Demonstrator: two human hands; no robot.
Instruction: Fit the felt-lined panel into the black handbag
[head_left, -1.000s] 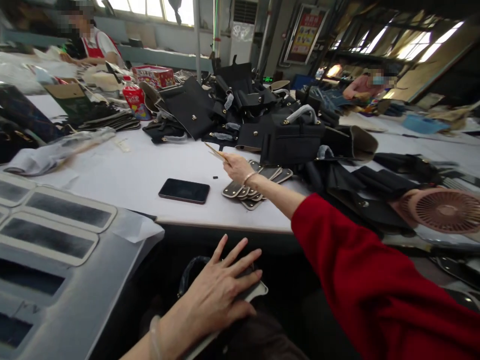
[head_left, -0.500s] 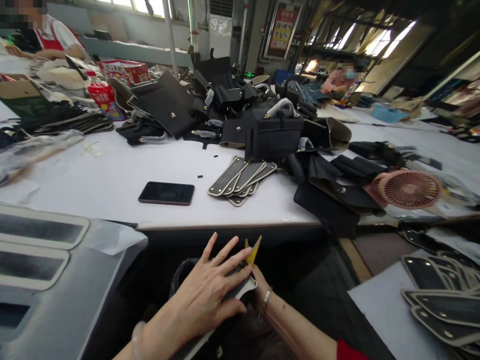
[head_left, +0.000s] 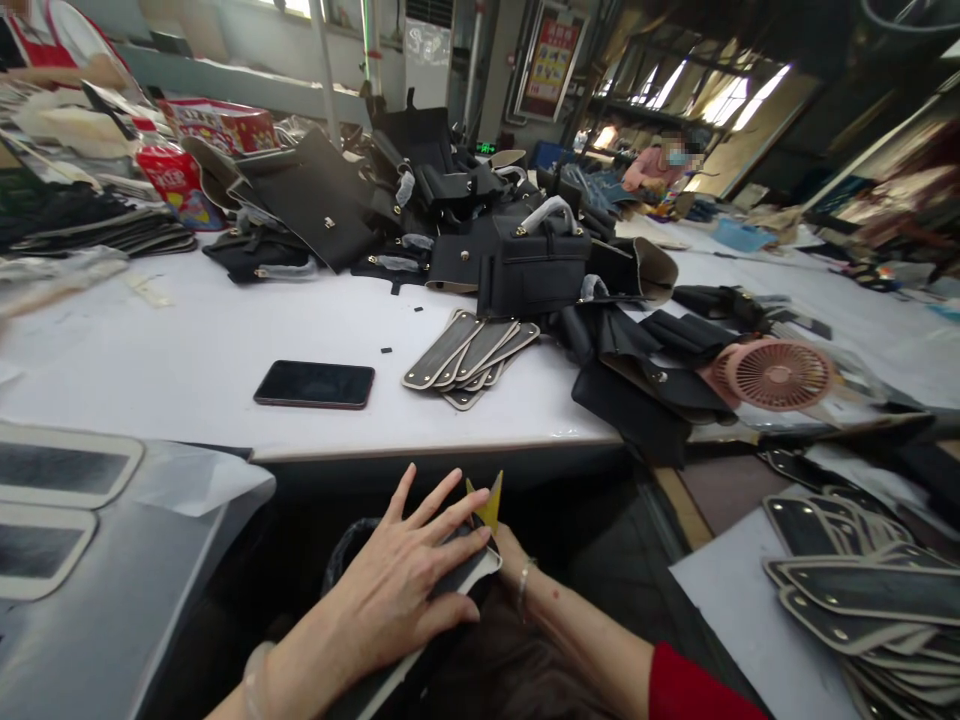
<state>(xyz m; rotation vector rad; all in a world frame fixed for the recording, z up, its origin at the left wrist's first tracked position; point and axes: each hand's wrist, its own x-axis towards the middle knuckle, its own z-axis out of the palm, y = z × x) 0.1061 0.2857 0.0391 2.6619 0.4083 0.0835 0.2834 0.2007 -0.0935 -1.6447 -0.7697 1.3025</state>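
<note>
With left hand (head_left: 411, 575) spread, steady black, pale-edged strip (head_left: 489, 566). With yellow V-shaped tool (head_left: 492, 506) gripped in right hand (head_left: 513, 562), spare fingers (head_left: 439, 496)

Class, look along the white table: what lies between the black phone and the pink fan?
In the head view, a fanned pile of pale-edged dark strips lies nearer the phone, then black bag pieces beside the fan.

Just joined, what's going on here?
A person's left hand lies spread over a dark panel with pale edging, low in front of the table. The right hand, partly hidden, appears to hold a yellow tool by the panel's far end. On the table lie a phone, loosely stacked dark strips and black bags.
</note>
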